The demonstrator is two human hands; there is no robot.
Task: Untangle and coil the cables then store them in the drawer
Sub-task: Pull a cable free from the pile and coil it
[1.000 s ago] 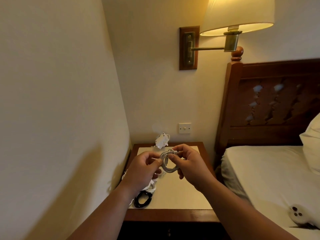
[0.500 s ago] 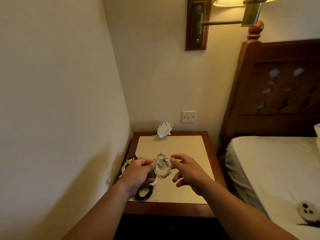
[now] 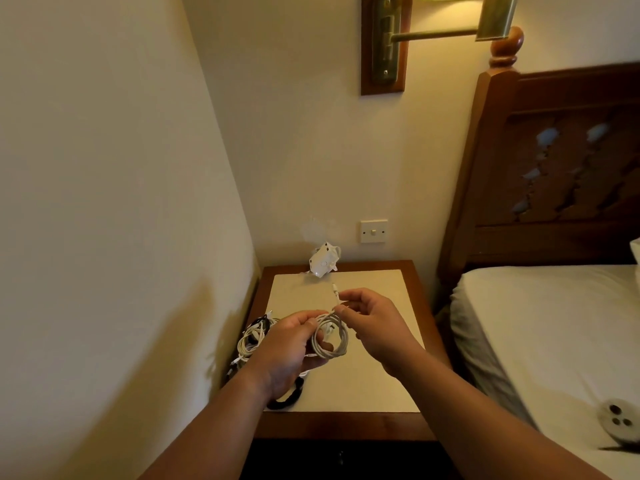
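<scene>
Above the nightstand [image 3: 363, 419] I hold a white cable coil [image 3: 333, 337]. My left hand [image 3: 289, 351] grips the coil's left side. My right hand [image 3: 375, 323] pinches the cable's free end, whose plug sticks up past the fingertips. A pile of white and black cables [image 3: 254, 336] lies at the nightstand's left edge, partly hidden by my left hand. A black coiled cable [image 3: 287, 398] lies near the front left corner. The drawer front below the top is dark and hard to make out.
A white charger block [image 3: 323, 259] stands at the nightstand's back edge under a wall switch [image 3: 373, 231]. A wall hugs the left side. The bed [image 3: 540, 327] and wooden headboard [image 3: 554, 157] are at the right. A wall lamp [image 3: 433, 32] hangs overhead.
The view tilted downward. Both hands came lower and nearer with the coil. My right hand moved from the coil to pinching the cable's free end.
</scene>
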